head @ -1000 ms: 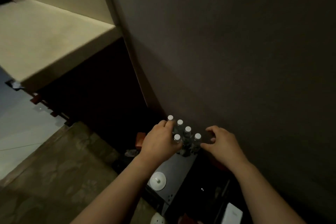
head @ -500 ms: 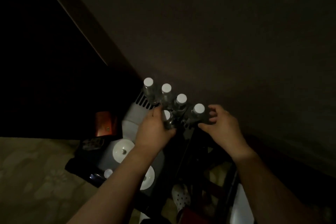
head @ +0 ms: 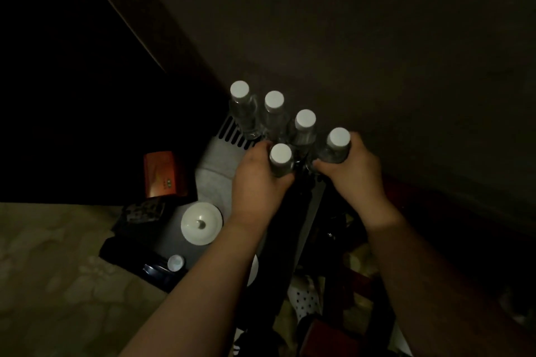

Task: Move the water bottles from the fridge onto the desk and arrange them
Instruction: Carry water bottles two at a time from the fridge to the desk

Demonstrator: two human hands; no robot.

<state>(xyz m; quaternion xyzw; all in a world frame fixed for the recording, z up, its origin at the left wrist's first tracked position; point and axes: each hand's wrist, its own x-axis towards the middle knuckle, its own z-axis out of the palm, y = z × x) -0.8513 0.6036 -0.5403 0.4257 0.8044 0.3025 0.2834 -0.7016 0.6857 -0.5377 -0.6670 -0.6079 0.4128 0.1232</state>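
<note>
Five bottles stand clustered, so arranging seems underway; the left hand and right hand each grip one.

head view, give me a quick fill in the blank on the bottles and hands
1. The bottles in view, each with a white cap, number ____.
2. The left hand grips the bottle nearest the camera, while the ____ hand grips the bottle at the far right.
3. The round lid lying below the bottles is ____ in colour.

Missing words: five; right; white
</note>
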